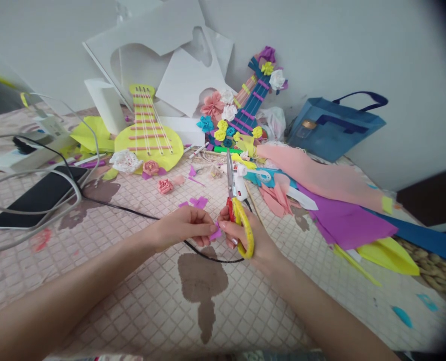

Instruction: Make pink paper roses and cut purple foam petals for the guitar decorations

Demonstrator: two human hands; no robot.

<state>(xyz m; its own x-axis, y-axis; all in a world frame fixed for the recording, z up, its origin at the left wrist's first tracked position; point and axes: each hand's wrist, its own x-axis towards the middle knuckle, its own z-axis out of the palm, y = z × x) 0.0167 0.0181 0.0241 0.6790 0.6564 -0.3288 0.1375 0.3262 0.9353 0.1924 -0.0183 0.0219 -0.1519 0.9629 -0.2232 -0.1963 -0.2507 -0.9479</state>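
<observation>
My left hand (187, 226) pinches a small piece of purple crepe paper (215, 232) between thumb and fingers. My right hand (247, 233) meets it at the paper's other edge, thumb and fingertips closed on it. Hooked on that same right hand is a pair of scissors (238, 213) with red and yellow handles, blades pointing away from me. More purple paper pieces (198, 202) lie just beyond my left hand. A black cable (207, 256) runs across the table beneath both hands.
A yellow paper guitar (149, 138) leans at the back beside a blue one (251, 108) covered in paper flowers. Pink paper (320, 173) and purple sheets (352, 220) spread at right. A black phone-like slab (38, 198) and power strip (23, 153) sit left; a blue bag (331, 130) stands back right.
</observation>
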